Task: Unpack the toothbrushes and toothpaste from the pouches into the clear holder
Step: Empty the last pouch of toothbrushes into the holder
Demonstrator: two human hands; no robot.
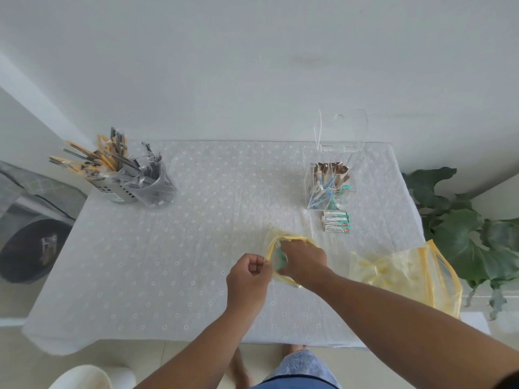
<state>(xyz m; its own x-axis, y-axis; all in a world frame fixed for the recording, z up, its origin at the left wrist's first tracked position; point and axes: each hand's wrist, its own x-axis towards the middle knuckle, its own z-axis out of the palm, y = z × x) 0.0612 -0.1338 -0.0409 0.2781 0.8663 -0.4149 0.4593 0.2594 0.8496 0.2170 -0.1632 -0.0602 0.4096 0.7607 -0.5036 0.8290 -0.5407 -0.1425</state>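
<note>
A clear pouch with a yellow zip edge lies near the table's front middle. My left hand pinches its left rim with curled fingers. My right hand reaches into the opening, fingers down around teal-coloured contents that are mostly hidden. At the back right stands the clear holder, its lid raised, with several toothbrushes and small tubes inside. Just in front of it lie a few toothpaste tubes.
A heap of more yellow-edged pouches sits at the table's right front edge. Two cups of wrapped utensils stand at the back left. A leafy plant is beside the table's right side. The white tablecloth covers the table.
</note>
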